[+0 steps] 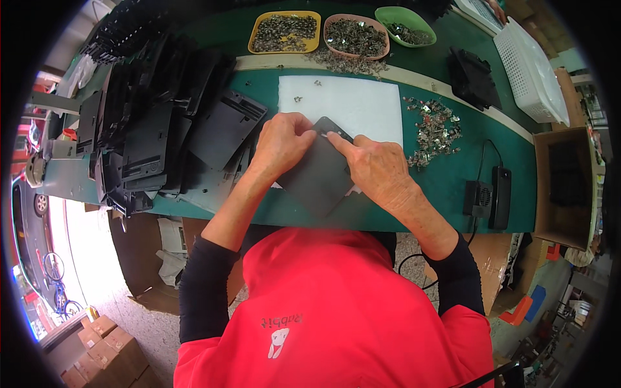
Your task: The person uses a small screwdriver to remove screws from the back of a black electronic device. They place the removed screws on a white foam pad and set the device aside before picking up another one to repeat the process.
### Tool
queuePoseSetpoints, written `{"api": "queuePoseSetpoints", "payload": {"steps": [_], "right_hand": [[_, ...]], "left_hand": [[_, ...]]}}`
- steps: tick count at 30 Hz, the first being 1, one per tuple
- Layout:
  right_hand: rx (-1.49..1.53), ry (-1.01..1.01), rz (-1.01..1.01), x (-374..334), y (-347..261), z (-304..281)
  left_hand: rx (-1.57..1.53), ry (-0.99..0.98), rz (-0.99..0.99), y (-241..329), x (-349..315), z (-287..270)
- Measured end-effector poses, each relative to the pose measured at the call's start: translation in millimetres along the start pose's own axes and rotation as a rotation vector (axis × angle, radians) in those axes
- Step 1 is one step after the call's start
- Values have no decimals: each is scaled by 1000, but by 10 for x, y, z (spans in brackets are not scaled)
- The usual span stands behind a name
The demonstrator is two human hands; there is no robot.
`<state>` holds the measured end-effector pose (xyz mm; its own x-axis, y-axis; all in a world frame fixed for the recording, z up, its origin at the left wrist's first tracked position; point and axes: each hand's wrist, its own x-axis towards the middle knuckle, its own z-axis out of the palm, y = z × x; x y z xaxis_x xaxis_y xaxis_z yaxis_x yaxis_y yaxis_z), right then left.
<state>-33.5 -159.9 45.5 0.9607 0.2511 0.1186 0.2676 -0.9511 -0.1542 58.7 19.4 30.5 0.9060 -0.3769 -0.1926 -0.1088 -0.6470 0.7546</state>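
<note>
A flat black plastic panel (318, 184) lies turned cornerwise in front of me, partly over a white foam sheet (372, 103). My left hand (283, 143) is closed on its upper left edge, thumb and forefinger pinched near the far corner. From the other side my right hand (381, 169) grips the right edge, its forefinger pressing near that same corner. By the fingertip shows a small shiny metal piece (323, 134), too small to make out fully. A few loose metal clips (298, 99) rest on the foam sheet.
Stacked black panels (147, 139) crowd the left. A pile of metal clips (435, 129) lies right of the foam. Yellow (253, 46), pink (328, 46) and green (381, 14) trays of small parts stand at the back. A black power adapter (500, 197) and white basket (527, 71) are right.
</note>
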Motion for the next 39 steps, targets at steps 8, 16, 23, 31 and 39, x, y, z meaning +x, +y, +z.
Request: {"api": "queuePoseSetpoints", "payload": {"steps": [8,16,23,31,39], "right_hand": [[-45,66,17,16,-27,107],[-3,32,52,-23,2,-16],[-97,69,54,43,-97,23],[-139,162,4,64,-101,156],[-113,61,32,43,-64,16]], "left_hand": [[0,40,3,-33,-15,61],[-11,-20,-21,18,131,24],[-36,-104,-69,17,227,-29],[-37,-118,-43,78,212,-60],[165,11,-10,109,119,93]]}}
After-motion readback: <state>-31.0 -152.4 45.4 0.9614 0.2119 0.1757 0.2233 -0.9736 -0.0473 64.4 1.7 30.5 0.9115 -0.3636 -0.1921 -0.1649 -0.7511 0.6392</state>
